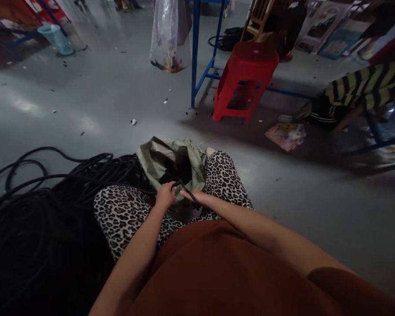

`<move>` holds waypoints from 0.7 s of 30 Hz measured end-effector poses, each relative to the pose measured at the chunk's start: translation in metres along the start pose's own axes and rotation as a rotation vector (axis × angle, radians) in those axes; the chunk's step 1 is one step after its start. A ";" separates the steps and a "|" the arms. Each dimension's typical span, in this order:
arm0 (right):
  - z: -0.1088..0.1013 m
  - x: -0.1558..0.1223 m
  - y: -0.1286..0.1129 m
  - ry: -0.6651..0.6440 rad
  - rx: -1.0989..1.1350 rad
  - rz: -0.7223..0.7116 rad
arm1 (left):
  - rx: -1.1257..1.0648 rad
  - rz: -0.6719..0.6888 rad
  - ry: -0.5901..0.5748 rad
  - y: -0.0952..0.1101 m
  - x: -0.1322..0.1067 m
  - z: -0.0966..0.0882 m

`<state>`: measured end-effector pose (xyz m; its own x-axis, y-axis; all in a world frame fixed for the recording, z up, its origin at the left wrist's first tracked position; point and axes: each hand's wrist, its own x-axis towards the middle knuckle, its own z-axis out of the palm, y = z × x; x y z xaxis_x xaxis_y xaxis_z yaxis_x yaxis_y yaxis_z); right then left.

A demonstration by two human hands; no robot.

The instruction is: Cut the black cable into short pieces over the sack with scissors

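Both hands meet between my knees, over leopard-print trousers. My left hand (pixel 165 195) is closed around a thin black cable (pixel 181 184). My right hand (pixel 193 195) pinches the same cable a little further along, where a short black piece runs past the fingers. Just beyond the hands an open green sack (pixel 158 154) sits on the floor with dark pieces inside. The cable leads left toward a big heap of black cable (pixel 36 206).
A red plastic stool (pixel 245 79) stands beyond the sack beside a blue metal frame (pixel 195 52). A hanging clear plastic bag (pixel 169 35) is left of it. A person in striped clothing (pixel 365 87) sits at the right. A teal basket (pixel 56 38) is far left.
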<state>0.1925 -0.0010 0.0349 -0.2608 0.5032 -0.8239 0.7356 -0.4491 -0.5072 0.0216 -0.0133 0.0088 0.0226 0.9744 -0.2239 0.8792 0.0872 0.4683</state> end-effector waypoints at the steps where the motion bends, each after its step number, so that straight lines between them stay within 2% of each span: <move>1: 0.000 -0.001 -0.001 0.002 0.005 0.002 | 0.003 0.003 -0.007 0.001 0.000 0.000; 8: -0.001 -0.002 0.001 -0.003 0.030 -0.013 | 0.014 0.013 -0.032 0.005 -0.002 -0.001; 21: 0.001 -0.002 0.000 -0.008 0.128 0.009 | -0.008 0.050 -0.029 0.000 -0.001 0.004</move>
<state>0.1926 -0.0030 0.0358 -0.2599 0.4931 -0.8302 0.6521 -0.5445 -0.5275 0.0239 -0.0148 0.0053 0.0804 0.9711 -0.2247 0.8726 0.0404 0.4867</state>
